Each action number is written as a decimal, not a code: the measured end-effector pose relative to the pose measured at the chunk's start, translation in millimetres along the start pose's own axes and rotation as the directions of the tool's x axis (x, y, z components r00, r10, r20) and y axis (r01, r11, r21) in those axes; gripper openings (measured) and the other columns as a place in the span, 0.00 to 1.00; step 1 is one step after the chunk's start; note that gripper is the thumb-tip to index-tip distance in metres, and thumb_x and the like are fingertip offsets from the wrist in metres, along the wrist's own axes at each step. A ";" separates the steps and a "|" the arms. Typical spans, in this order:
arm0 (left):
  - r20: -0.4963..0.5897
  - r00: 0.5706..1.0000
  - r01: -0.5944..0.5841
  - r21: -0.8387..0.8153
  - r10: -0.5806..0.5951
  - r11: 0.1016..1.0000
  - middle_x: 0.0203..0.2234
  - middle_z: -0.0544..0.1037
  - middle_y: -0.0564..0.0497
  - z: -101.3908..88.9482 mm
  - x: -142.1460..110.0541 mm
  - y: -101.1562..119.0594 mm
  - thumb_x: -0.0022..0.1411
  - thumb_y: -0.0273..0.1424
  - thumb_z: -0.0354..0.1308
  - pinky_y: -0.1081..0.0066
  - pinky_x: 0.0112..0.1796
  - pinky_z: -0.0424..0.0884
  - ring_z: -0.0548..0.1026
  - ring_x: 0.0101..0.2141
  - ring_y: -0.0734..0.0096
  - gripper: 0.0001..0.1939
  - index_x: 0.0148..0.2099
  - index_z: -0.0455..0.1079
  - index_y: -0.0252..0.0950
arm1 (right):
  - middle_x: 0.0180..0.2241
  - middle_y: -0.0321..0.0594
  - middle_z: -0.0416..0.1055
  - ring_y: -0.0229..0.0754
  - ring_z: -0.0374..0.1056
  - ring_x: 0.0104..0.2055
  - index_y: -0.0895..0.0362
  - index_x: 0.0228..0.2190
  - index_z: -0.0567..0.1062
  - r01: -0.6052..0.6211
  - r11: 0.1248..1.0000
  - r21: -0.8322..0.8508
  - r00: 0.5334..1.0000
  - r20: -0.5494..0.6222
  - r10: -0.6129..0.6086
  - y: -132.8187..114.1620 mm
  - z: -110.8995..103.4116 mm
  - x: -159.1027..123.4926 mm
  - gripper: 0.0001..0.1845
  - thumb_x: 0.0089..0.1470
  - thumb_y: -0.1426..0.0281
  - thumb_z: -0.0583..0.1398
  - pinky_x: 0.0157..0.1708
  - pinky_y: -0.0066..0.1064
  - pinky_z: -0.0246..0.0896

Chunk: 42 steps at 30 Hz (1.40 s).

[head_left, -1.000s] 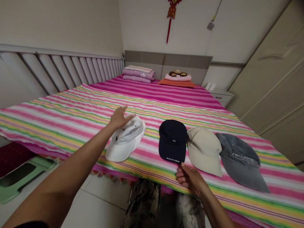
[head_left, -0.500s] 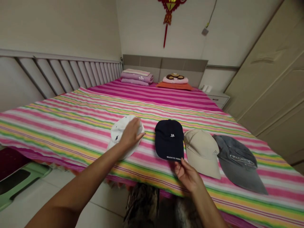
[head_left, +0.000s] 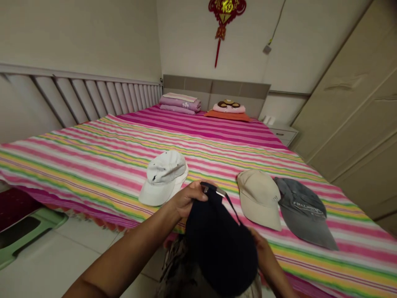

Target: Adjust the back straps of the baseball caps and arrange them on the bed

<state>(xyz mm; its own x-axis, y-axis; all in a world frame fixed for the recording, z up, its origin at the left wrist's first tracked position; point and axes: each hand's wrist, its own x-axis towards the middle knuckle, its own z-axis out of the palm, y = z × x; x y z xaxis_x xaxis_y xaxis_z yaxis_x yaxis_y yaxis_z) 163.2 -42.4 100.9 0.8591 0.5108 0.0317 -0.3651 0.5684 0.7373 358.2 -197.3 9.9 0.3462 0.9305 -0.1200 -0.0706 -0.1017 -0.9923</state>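
A navy baseball cap point(head_left: 221, 248) is held up off the bed's front edge, its back strap and metal buckle facing upward. My left hand point(head_left: 194, 198) is closed on the cap's edge beside the strap. On the far side, my right hand point(head_left: 262, 248) grips the cap's right edge, its fingers partly hidden behind it. To the left, a white baseball cap point(head_left: 164, 178) lies on the striped sheet with no hand touching it. A beige cap point(head_left: 259, 199) and a grey cap point(head_left: 305, 213) lie on the right, the two touching.
The bed carries a striped sheet point(head_left: 102, 165). Folded purple bedding point(head_left: 180, 103) and a pink pillow stack point(head_left: 228, 108) sit by the headboard point(head_left: 198, 85). A green stool point(head_left: 46, 219) stands at lower left, a white nightstand point(head_left: 283, 133) at far right.
My left hand has left the white cap and taken hold of the navy cap. The navy cap has been lifted off the sheet, brought nearer and turned, with both hands now on it.
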 end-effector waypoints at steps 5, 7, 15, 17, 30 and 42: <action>0.014 0.994 0.105 0.066 -0.107 0.992 0.23 0.77 0.49 33.3 -14.1 -14.7 0.31 0.18 0.59 0.76 0.25 0.67 0.73 0.22 0.73 0.20 0.34 0.74 0.29 | 0.36 0.44 0.73 0.44 0.67 0.38 0.57 0.39 0.73 0.175 0.984 -0.030 0.971 0.173 -0.167 -74.3 16.6 -12.2 0.25 0.47 0.51 0.59 0.43 0.35 0.60; 0.015 0.991 0.129 0.065 -0.130 0.990 0.23 0.77 0.48 37.2 -17.0 -17.1 0.32 0.21 0.60 0.76 0.26 0.67 0.73 0.23 0.73 0.18 0.33 0.73 0.28 | 0.28 0.38 0.71 0.37 0.64 0.27 0.57 0.35 0.72 0.126 0.991 -0.044 0.958 0.265 -0.110 -92.1 30.9 -21.0 0.20 0.47 0.53 0.60 0.29 0.27 0.60; -0.134 0.961 0.267 0.224 -0.242 0.937 0.16 0.70 0.55 35.9 -23.6 -19.9 0.39 0.29 0.67 0.82 0.19 0.57 0.64 0.15 0.84 0.11 0.26 0.69 0.29 | 0.18 0.29 0.59 0.29 0.51 0.18 0.59 0.25 0.67 0.140 0.989 -0.050 0.936 0.331 -0.116 -98.0 48.0 -24.4 0.16 0.46 0.58 0.62 0.17 0.22 0.45; -0.125 0.954 0.296 0.266 -0.272 0.918 0.15 0.69 0.55 35.4 -23.0 -19.6 0.40 0.31 0.67 0.82 0.18 0.55 0.63 0.14 0.84 0.12 0.25 0.69 0.29 | 0.18 0.29 0.57 0.30 0.51 0.19 0.58 0.23 0.66 0.155 0.985 -0.072 0.936 0.329 -0.123 -98.2 47.2 -23.5 0.17 0.45 0.58 0.63 0.18 0.22 0.47; -0.185 0.967 0.219 0.252 -0.175 0.943 0.14 0.69 0.55 26.1 -28.0 -28.9 0.34 0.31 0.69 0.81 0.17 0.55 0.62 0.14 0.84 0.15 0.23 0.68 0.30 | 0.17 0.30 0.60 0.29 0.52 0.19 0.60 0.26 0.70 0.029 0.998 0.056 0.911 0.409 -0.049 -95.8 44.4 -19.4 0.17 0.42 0.59 0.65 0.18 0.22 0.42; -0.390 0.909 -0.053 0.235 0.144 0.970 0.17 0.74 0.51 7.8 -45.9 85.9 0.46 0.27 0.63 0.76 0.24 0.70 0.72 0.19 0.75 0.06 0.26 0.70 0.28 | 0.26 0.36 0.74 0.37 0.70 0.29 0.57 0.26 0.70 0.026 0.906 0.424 0.998 0.033 -0.044 -107.7 54.3 31.2 0.19 0.31 0.63 0.70 0.31 0.28 0.65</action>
<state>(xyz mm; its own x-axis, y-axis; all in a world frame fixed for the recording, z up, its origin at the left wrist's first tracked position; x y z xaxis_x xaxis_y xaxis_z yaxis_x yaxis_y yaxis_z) 95.2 -22.1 168.0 0.5887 0.7981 -0.1285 -0.3150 0.3729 0.8727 325.9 -138.2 114.6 0.3179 0.9451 -0.0752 -0.4512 0.0810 -0.8887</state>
